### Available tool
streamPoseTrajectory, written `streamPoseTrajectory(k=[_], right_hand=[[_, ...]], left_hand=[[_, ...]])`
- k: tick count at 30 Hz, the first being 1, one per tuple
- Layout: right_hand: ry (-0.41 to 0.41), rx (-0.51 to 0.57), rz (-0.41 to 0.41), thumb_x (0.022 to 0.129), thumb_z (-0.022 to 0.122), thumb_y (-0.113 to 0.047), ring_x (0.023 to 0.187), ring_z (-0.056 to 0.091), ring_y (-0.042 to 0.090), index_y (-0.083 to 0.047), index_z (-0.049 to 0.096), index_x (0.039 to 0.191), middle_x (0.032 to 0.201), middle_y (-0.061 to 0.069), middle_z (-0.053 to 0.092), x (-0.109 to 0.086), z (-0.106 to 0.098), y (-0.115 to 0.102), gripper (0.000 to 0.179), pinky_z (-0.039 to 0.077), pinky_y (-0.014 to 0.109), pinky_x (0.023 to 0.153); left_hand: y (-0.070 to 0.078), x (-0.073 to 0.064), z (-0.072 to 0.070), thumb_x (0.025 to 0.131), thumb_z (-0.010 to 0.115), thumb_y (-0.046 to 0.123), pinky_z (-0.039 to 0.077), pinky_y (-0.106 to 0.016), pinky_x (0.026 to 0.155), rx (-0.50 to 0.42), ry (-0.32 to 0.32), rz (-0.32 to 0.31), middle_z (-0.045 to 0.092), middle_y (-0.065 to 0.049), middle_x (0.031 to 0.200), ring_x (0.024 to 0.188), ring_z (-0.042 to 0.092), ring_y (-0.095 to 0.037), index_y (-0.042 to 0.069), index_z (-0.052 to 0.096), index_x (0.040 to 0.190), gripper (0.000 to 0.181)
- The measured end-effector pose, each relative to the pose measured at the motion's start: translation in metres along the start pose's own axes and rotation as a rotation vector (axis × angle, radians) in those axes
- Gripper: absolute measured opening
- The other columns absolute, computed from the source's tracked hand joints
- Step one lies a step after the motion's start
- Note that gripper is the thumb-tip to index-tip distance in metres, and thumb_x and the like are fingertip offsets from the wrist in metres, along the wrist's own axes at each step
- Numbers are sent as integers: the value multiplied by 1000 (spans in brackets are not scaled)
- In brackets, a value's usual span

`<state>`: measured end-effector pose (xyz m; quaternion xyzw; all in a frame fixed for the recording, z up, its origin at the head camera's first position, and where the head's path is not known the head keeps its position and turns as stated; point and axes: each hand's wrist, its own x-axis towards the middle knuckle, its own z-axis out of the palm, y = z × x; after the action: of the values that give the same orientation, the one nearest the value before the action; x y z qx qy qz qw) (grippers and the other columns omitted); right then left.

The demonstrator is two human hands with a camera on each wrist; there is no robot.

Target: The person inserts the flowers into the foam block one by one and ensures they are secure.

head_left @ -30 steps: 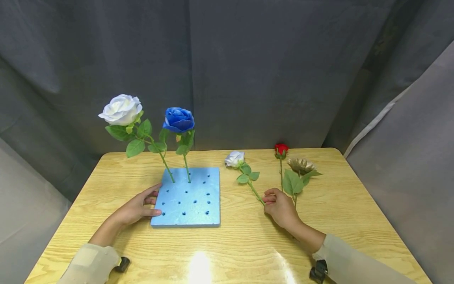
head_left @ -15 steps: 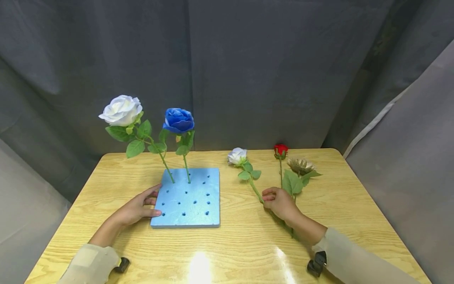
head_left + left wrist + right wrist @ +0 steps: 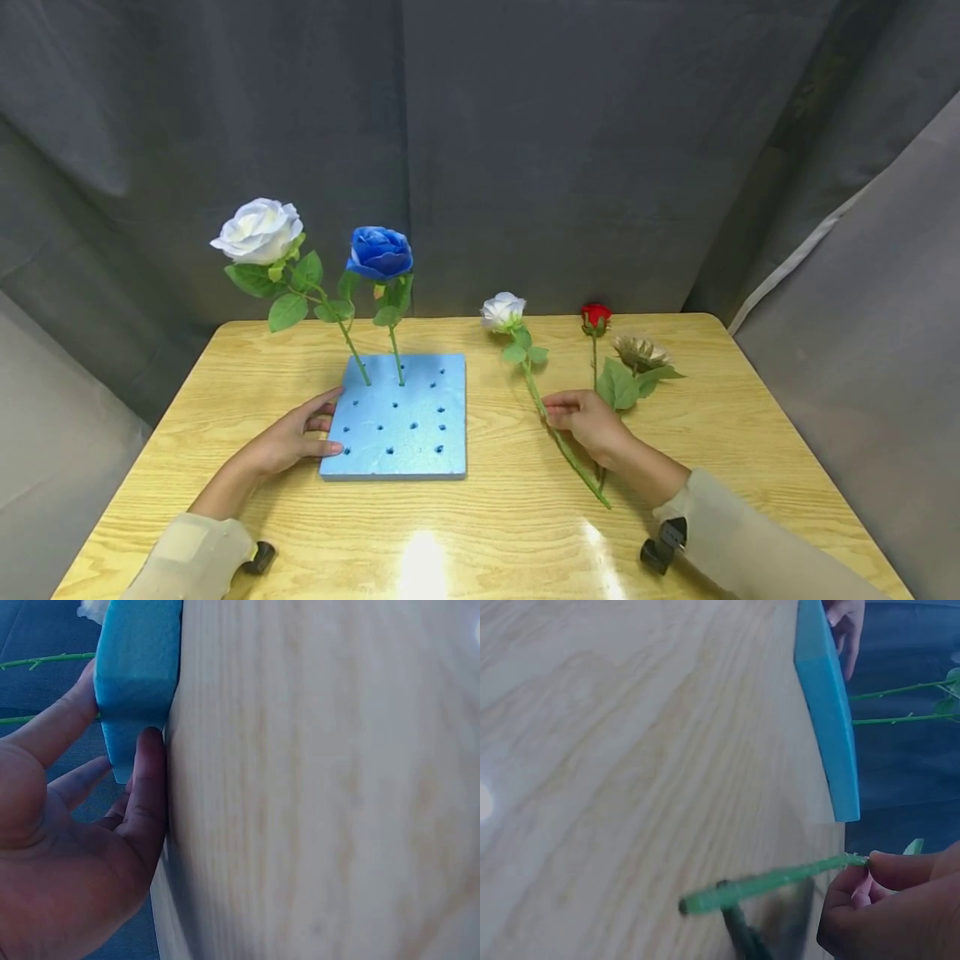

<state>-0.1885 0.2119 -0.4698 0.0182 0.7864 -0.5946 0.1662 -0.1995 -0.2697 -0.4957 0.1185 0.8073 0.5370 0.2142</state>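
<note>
My left hand (image 3: 281, 446) grips the left edge of a light blue foam block (image 3: 412, 450) with holes in its top. In the left wrist view, one digit lies on top of the block (image 3: 139, 667) and others are at its side. A large white rose (image 3: 258, 232) and a blue rose (image 3: 380, 253) stand in its far holes, the white one leaning left. My right hand (image 3: 588, 421) pinches the green stem of a smaller white rose (image 3: 503, 311) between thumb and fingers. The rose slants, bloom away from me. Its bare stem end (image 3: 705, 901) points toward me.
To the right of the held rose, a red rose (image 3: 596, 317) and a gold-coloured flower (image 3: 642, 353) with broad leaves lie on the wooden table (image 3: 750, 467). Their lower stems are partly behind my right hand. Grey curtains (image 3: 540, 167) hang behind the table.
My right hand has shifted slightly left, and the white rose's stem has swung steeper, its bloom moving farther from me and its lower end coming into view. The left hand and block stay put.
</note>
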Motion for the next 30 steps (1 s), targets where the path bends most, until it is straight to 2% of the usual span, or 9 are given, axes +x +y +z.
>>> streamPoseTrajectory(k=[5,9,12,19,24,30], right_hand=[[-8,56,-20,102,58,4,96,65,23,16,54,135,109,18,64,3,-2,-9,36,55,27,78],[-7,95,-45,102,58,4,94,64,20,15,54,133,106,14,65,6,-2,-19,34,56,31,81],[0,100,-85,102,59,3,96,66,21,14,55,131,106,14,66,7,0,-27,31,57,33,85],[62,94,-201,102,60,3,105,72,26,15,59,120,109,24,71,16,11,-44,22,58,25,82],[110,108,-230,100,63,4,98,73,22,15,62,116,106,24,70,25,21,-53,19,59,28,83],[121,126,-255,100,64,3,96,73,20,13,64,115,105,23,70,33,34,-67,18,60,28,82]], left_hand=[[1,0,0,90,81,13,54,-30,86,5,-3,10,30,-31,155,130,42,-42,3,16,165,100],[1,1,-1,89,82,13,54,-30,85,1,-3,11,31,-31,154,128,43,-41,3,16,165,101],[0,0,-1,89,82,12,54,-29,84,-5,-4,11,30,-31,154,128,42,-41,3,16,165,101],[1,1,0,89,82,13,54,-29,84,-5,-3,18,32,-31,152,127,43,-41,2,16,165,101],[1,0,0,89,82,12,54,-29,84,-5,-5,19,31,-32,152,126,44,-41,1,15,165,101],[1,0,1,89,82,13,54,-30,84,-8,-3,10,31,-32,152,127,43,-41,2,15,165,101]])
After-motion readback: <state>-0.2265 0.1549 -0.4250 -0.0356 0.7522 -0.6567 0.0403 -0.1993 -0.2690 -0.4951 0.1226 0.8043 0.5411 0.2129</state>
